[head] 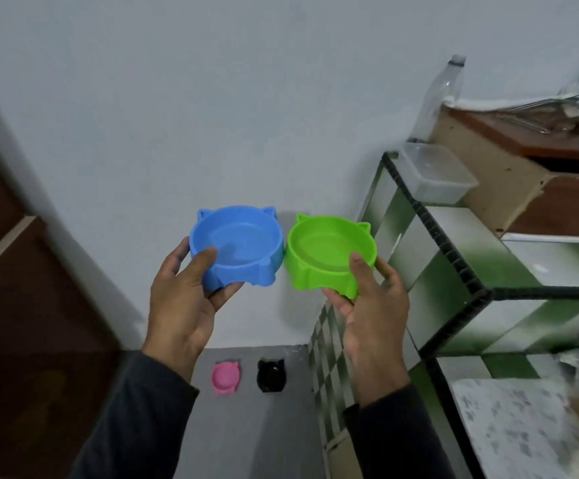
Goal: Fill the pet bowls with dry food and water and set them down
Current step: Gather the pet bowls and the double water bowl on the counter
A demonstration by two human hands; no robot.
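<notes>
Head view, looking down over a tiled worktop (pixel 461 271) edge toward the floor: I see the left hand (pixel 181 299) holding a blue pet bowl (pixel 238 245) in the air, thumb hooked over the near rim and fingers curled beneath the base. Just to its right, the right hand (pixel 371 305) grips a green pet bowl (pixel 329 252) the same way, thumb on the inside of the near rim, fingers wrapped under the body. Both bowls are cat-shaped, with small ears on the far rim, and sit roughly level, almost touching side by side in front of a pale wall (pixel 212 98). Neither bowl appears to hold dry food; I cannot tell whether the blue one has water in it.

Far below, on the grey floor (pixel 274 426) by the wall, a pink pet bowl (pixel 226 377) and a black pet bowl (pixel 271 375) stand near each other, apart. I cannot make out their contents.

At right, the green-and-white worktop carries a clear lidded container (pixel 435 176) at its back corner, with a clear plastic bottle (pixel 442 98) upright behind it, beside a wooden box (pixel 523 174). A dark wooden door (pixel 22 305) fills the left side. Dark sleeves (pixel 136 420) cover both forearms.
</notes>
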